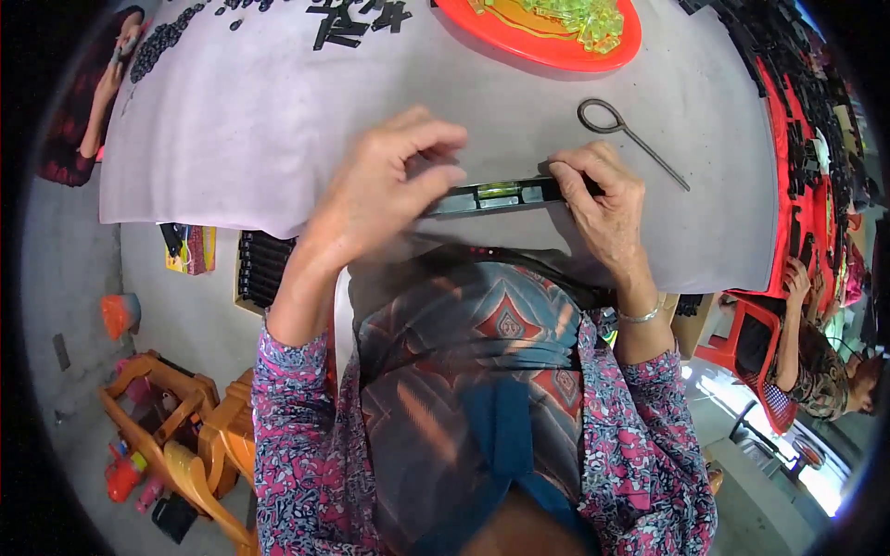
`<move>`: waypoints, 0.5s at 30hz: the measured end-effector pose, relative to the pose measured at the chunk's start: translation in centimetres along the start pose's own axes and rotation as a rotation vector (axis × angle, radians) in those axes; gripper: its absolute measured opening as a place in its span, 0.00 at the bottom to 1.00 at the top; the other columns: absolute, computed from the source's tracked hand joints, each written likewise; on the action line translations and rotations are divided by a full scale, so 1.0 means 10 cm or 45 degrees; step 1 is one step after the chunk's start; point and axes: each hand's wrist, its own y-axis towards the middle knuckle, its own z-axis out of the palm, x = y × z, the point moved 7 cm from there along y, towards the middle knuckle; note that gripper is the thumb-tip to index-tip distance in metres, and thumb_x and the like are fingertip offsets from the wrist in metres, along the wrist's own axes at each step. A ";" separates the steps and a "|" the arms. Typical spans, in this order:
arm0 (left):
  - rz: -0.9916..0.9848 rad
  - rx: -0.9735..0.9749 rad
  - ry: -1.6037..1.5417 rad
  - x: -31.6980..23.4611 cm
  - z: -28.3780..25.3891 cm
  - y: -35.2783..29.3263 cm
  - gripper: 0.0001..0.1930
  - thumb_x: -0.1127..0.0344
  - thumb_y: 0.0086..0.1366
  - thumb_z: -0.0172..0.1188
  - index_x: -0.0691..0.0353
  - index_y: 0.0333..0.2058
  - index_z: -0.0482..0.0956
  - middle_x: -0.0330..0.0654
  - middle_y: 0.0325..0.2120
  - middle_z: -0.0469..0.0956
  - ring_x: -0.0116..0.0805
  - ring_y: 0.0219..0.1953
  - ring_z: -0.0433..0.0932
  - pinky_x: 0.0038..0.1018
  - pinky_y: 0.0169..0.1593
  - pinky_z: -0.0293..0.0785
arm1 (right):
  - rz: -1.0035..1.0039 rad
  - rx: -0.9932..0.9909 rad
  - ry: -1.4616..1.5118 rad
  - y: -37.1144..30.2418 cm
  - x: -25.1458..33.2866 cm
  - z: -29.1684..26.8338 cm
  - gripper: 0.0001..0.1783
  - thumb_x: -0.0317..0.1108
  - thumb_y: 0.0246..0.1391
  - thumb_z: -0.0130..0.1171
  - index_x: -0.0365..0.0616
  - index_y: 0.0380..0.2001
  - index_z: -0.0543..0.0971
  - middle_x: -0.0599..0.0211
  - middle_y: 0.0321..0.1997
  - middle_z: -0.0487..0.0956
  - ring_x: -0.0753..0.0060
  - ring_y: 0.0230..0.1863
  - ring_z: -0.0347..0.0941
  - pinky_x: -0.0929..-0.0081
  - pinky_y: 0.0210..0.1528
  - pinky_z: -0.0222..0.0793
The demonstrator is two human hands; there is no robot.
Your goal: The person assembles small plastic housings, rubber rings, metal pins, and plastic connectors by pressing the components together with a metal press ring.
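Observation:
A small black spirit level [531, 192] with a yellow-green vial near its middle lies across the grey-covered table in front of me. My right hand [604, 195] pinches its right end between thumb and fingers. Over the left end hovers my left hand [394, 176], thumb and index finger apart with nothing visible between them; it hides that end of the level. A metal rod with a ring handle [626, 134] rests beyond my right hand. At the far side, a red plate [565, 61] carries many clear yellow-green vials.
Black strips [343, 37] and small dark pieces [162, 46] lie on the far left of the grey cloth [222, 139]. Below the table's left edge stands a box of black parts [262, 269]. One person sits far left, another at the right beside piled black parts [779, 65].

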 end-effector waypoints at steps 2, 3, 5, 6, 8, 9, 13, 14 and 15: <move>0.078 0.029 0.056 -0.06 0.06 -0.01 0.15 0.76 0.57 0.66 0.69 0.44 0.79 0.40 0.33 0.76 0.29 0.36 0.77 0.25 0.42 0.74 | -0.006 0.008 0.003 0.00 0.00 -0.01 0.06 0.24 0.45 0.64 0.42 0.30 0.82 0.66 0.29 0.78 0.63 0.30 0.73 0.70 0.33 0.70; 0.155 0.058 0.112 -0.12 0.10 -0.02 0.16 0.77 0.55 0.67 0.69 0.45 0.79 0.38 0.33 0.75 0.28 0.37 0.75 0.25 0.42 0.73 | -0.056 0.029 -0.038 0.01 0.03 -0.01 0.06 0.25 0.46 0.64 0.41 0.31 0.82 0.66 0.29 0.79 0.64 0.31 0.73 0.71 0.33 0.70; 0.122 0.076 0.150 -0.12 0.16 -0.04 0.20 0.76 0.52 0.69 0.68 0.45 0.78 0.42 0.33 0.75 0.34 0.36 0.77 0.27 0.41 0.73 | -0.102 0.052 -0.078 0.00 0.07 -0.01 0.06 0.25 0.47 0.64 0.41 0.31 0.82 0.66 0.30 0.79 0.65 0.31 0.73 0.72 0.33 0.70; 0.215 0.076 0.246 -0.16 0.21 -0.06 0.20 0.75 0.52 0.69 0.68 0.45 0.78 0.44 0.34 0.75 0.38 0.36 0.77 0.29 0.40 0.74 | 0.098 0.069 0.028 -0.02 -0.03 -0.01 0.06 0.25 0.49 0.64 0.40 0.32 0.83 0.65 0.31 0.79 0.65 0.31 0.74 0.72 0.34 0.71; 0.313 0.095 0.356 -0.26 0.30 -0.08 0.21 0.73 0.50 0.70 0.68 0.45 0.78 0.49 0.35 0.75 0.47 0.36 0.77 0.34 0.41 0.73 | 0.294 0.088 0.133 -0.03 -0.14 -0.03 0.06 0.26 0.50 0.64 0.40 0.33 0.83 0.64 0.31 0.79 0.65 0.32 0.75 0.72 0.35 0.71; 0.312 0.094 0.354 -0.27 0.33 -0.07 0.21 0.73 0.50 0.70 0.68 0.45 0.78 0.49 0.35 0.75 0.47 0.36 0.77 0.34 0.41 0.73 | 0.316 0.043 0.183 -0.01 -0.19 -0.09 0.06 0.26 0.51 0.64 0.40 0.34 0.83 0.62 0.32 0.80 0.64 0.32 0.76 0.71 0.36 0.72; 0.377 0.049 0.478 -0.24 0.38 -0.10 0.20 0.71 0.50 0.69 0.67 0.43 0.79 0.48 0.33 0.73 0.49 0.35 0.75 0.38 0.41 0.71 | 0.202 -0.241 -0.169 0.16 -0.29 -0.47 0.10 0.29 0.53 0.64 0.39 0.38 0.82 0.58 0.36 0.80 0.58 0.37 0.77 0.65 0.40 0.73; 0.389 0.027 0.534 -0.24 0.38 -0.10 0.19 0.70 0.50 0.69 0.67 0.42 0.79 0.48 0.32 0.73 0.50 0.35 0.74 0.39 0.41 0.70 | 0.202 -0.241 -0.169 0.18 -0.35 -0.51 0.10 0.29 0.53 0.64 0.39 0.38 0.82 0.58 0.36 0.80 0.58 0.37 0.77 0.65 0.40 0.73; 0.388 0.026 0.535 -0.22 0.37 -0.11 0.19 0.70 0.50 0.69 0.67 0.42 0.79 0.48 0.32 0.73 0.50 0.35 0.74 0.39 0.41 0.70 | 0.187 -0.195 -0.334 0.20 -0.40 -0.53 0.12 0.31 0.53 0.65 0.39 0.40 0.81 0.57 0.38 0.80 0.55 0.39 0.75 0.64 0.42 0.72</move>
